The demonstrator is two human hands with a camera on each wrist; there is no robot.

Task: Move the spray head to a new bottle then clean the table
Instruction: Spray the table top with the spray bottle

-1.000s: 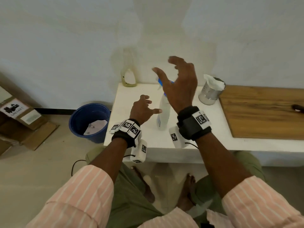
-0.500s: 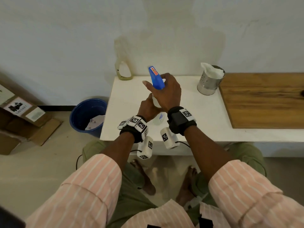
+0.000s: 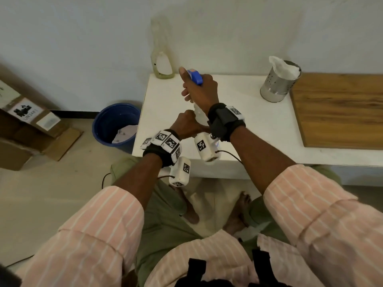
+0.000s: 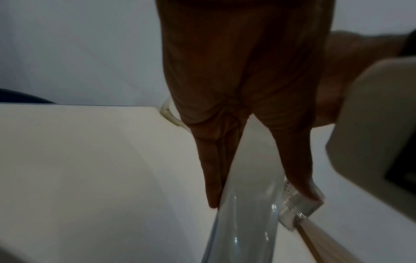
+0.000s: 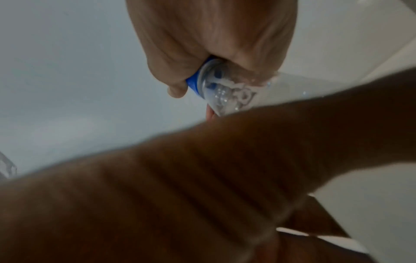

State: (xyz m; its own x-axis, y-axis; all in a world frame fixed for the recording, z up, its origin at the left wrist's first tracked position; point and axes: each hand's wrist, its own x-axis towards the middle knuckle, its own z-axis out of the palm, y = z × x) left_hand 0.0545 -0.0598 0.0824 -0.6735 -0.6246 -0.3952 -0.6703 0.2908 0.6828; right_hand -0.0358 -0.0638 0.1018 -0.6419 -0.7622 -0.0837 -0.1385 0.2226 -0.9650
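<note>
A clear spray bottle (image 3: 199, 114) leans over the white table (image 3: 259, 129), near its front left. My right hand (image 3: 200, 90) grips its blue spray head (image 3: 195, 76) from above, thumb pointing up. In the right wrist view the fingers wrap the blue collar (image 5: 194, 82) at the bottle neck (image 5: 227, 92). My left hand (image 3: 186, 126) holds the bottle's body lower down; the left wrist view has its fingers (image 4: 213, 165) either side of the clear bottle (image 4: 247, 204). A second bottle (image 3: 162, 65), with no spray head and a little yellowish liquid, stands at the table's back left corner.
A perforated metal cup (image 3: 276, 84) holding a white cloth (image 3: 285, 66) stands at the back, beside a wooden board (image 3: 339, 108) on the right. On the floor to the left are a blue bin (image 3: 115, 123) and cardboard boxes (image 3: 27, 125).
Both hands were open above the standing bottle. The right hand came down and took hold of the spray head, the left closed round the body, and the bottle now leans.
</note>
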